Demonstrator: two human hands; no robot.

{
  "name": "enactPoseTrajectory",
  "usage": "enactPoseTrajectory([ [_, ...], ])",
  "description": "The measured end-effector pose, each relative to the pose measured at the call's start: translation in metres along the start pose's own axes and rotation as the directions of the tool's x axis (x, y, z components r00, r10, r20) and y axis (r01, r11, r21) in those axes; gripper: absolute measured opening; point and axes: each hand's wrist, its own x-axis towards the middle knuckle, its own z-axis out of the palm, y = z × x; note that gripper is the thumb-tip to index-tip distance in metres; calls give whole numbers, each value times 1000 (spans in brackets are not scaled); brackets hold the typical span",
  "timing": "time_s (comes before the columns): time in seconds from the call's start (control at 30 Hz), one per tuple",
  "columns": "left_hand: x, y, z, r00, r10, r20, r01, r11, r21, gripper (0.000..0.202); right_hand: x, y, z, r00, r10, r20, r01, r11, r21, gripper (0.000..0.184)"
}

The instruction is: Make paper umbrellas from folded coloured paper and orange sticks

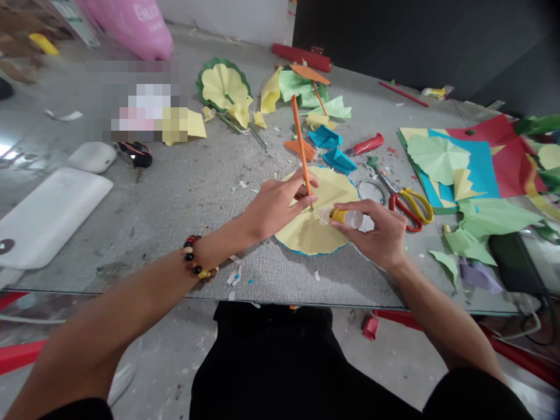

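Yellow paper disc [301, 236] near the table's front edge [306, 296]

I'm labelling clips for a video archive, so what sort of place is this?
Probably a paper-craft workshop: the table is littered with coloured paper, folded paper fans and scissors, the left hand holds an orange stick, and the right hand a glue bottle.

matt yellow paper fan [301, 230], glossy clear plastic bottle [349, 219]

light: bright, diffuse | shadows: soft | glare: left tabletop [13, 149] | edges: bowed, wide-angle | blur: pixelated patch [142, 105]
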Motion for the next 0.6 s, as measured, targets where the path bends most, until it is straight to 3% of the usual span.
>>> enactPoseTrajectory([
  [0.6, 0, 0, 0, 1000, 8, 16, -8, 1000, -22, 16, 0, -1, 1, 999, 25, -25, -25, 1000, 5, 29],
])
